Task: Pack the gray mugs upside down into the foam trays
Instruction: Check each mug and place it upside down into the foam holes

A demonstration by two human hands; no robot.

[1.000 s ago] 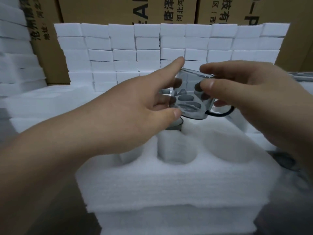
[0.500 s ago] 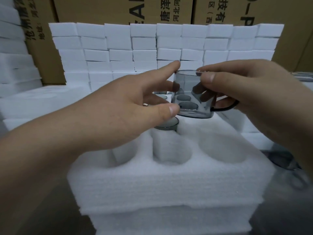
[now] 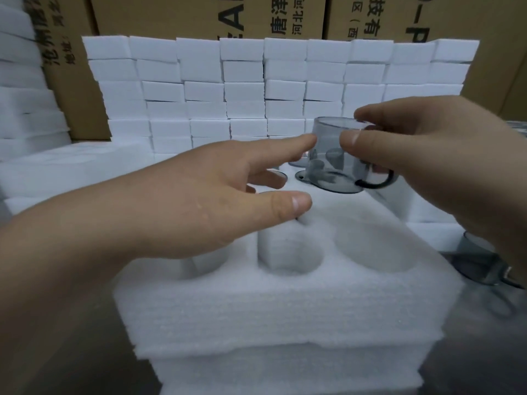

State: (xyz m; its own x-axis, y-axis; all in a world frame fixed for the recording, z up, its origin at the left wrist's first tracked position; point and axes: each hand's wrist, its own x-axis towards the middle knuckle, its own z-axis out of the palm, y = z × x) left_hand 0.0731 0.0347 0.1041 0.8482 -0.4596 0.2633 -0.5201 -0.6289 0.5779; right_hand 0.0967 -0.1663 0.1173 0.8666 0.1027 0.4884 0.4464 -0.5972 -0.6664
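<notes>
Cardboard cartons (image 3: 171,12) printed with partly cut-off Chinese characters, among them "唐泽", "河北" and "沧州", stand behind a wall of white foam blocks (image 3: 205,89). In front, a person's right hand (image 3: 433,161) holds a gray mug (image 3: 328,155) upside down, thumb and fingers (image 3: 370,112) pinching its upturned base, handle toward the right. The mug's rim is at the far right pocket of the foam tray (image 3: 285,309); whether it touches the foam cannot be told. The left hand (image 3: 185,201) is spread with straight fingers and grips nothing, its index tip at the mug's side. The tray's far pockets hold inverted mugs (image 3: 302,175), only their bases showing, while two near pockets show bare foam. A second tray (image 3: 285,372) lies beneath, and more gray mugs (image 3: 482,263) sit on the counter (image 3: 484,352) just beside it at right
</notes>
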